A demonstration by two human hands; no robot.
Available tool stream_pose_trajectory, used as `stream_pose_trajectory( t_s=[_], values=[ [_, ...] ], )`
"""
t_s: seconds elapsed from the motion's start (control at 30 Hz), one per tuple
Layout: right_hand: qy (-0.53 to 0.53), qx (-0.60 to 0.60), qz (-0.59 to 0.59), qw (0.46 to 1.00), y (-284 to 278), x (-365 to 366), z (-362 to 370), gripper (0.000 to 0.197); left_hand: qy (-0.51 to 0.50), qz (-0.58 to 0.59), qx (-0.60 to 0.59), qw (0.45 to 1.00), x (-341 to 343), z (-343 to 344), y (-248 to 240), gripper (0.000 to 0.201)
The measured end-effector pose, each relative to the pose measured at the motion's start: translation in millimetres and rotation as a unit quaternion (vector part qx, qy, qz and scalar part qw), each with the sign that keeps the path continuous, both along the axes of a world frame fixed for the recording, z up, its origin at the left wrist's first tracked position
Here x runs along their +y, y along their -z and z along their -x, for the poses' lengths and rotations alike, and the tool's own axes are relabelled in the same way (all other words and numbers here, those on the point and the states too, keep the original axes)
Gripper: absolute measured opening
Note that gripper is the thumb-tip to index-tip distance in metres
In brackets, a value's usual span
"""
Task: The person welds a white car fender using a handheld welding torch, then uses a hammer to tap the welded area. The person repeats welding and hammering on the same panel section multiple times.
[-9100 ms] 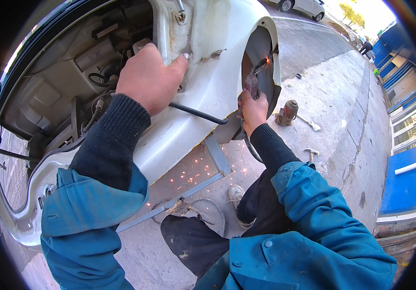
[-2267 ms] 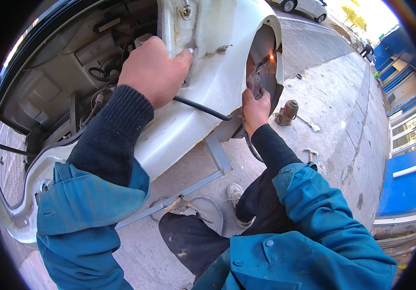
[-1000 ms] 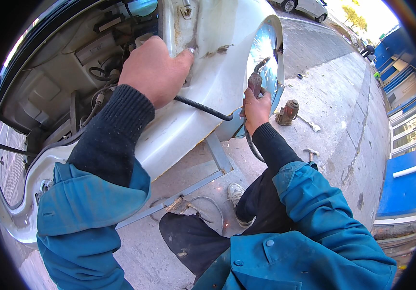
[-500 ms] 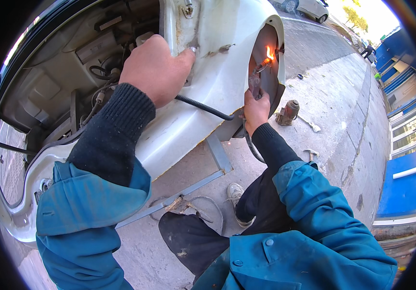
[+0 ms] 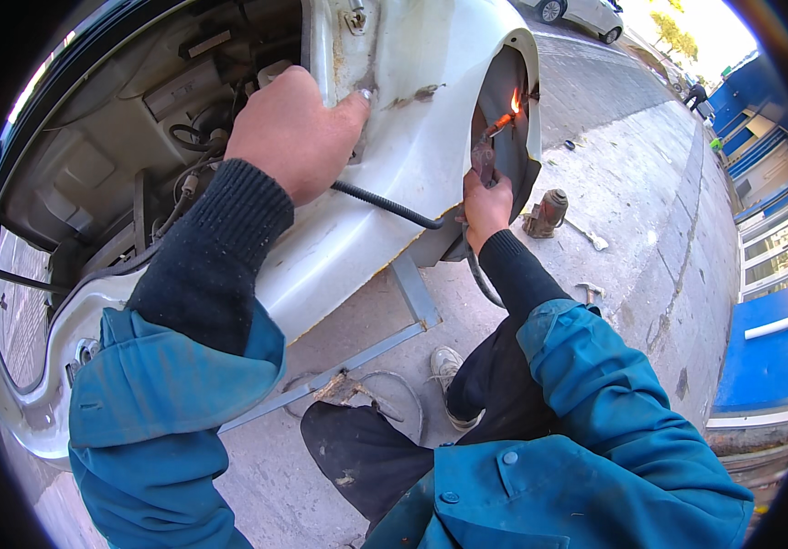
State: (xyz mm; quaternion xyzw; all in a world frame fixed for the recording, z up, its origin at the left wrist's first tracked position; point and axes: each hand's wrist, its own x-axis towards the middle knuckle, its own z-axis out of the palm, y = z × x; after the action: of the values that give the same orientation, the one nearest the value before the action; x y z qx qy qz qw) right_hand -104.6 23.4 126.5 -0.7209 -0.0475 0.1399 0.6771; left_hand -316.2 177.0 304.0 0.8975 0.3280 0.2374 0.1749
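My left hand [image 5: 295, 133] lies curled over the inner edge of a white car body panel [image 5: 421, 137], its thumb side against the metal. Its other fingers are hidden, so what they hold cannot be made out. A black corrugated hose [image 5: 385, 204] emerges from under this hand and crosses the panel toward the right. My right hand [image 5: 487, 209] is closed around a torch-like tool [image 5: 484, 156] inside the oval opening [image 5: 501, 87]. The tool's tip glows orange, and a small flame [image 5: 515, 101] rises at the opening's far side.
At left gapes the car's open compartment [image 5: 92, 137] with wiring. A rusty bottle jack [image 5: 547, 213] and a hammer [image 5: 590, 292] lie right of my right arm. Below the panel runs a grey metal frame [image 5: 348, 366]. A person [image 5: 697, 97] stands far off.
The flame has become smaller and narrower, and the light inside the opening has dimmed. Both hands stay practically in place.
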Motion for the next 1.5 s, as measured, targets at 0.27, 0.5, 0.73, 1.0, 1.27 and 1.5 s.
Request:
stream_pose_trajectory(
  t_s=[0.27, 0.5, 0.73, 1.0, 1.27, 1.5],
  values=[
    [-0.003, -0.005, -0.016, 1.0, 8, 1, -8, 0.06, -0.001, -0.007, -0.003, 1.0, 0, 0, 0, 0.064],
    [-0.01, -0.004, -0.007, 1.0, 13, 0, -14, 0.058, -0.005, -0.012, -0.003, 1.0, -1, 1, 0, 0.063],
    [0.002, -0.013, -0.022, 1.0, 12, 2, -11, 0.053, -0.002, -0.005, -0.002, 1.0, 1, 0, 0, 0.063],
    [0.0, -0.011, -0.026, 1.0, 11, 2, -11, 0.053, 0.008, -0.006, -0.003, 1.0, 2, 1, 0, 0.063],
    [-0.008, -0.025, 0.002, 1.0, 9, 2, -10, 0.061, 0.003, -0.008, -0.002, 1.0, 1, 0, -1, 0.063],
    [-0.009, -0.008, 0.0, 1.0, 11, 1, -11, 0.059, -0.001, -0.008, 0.0, 1.0, 0, 1, -1, 0.063]
  ],
)
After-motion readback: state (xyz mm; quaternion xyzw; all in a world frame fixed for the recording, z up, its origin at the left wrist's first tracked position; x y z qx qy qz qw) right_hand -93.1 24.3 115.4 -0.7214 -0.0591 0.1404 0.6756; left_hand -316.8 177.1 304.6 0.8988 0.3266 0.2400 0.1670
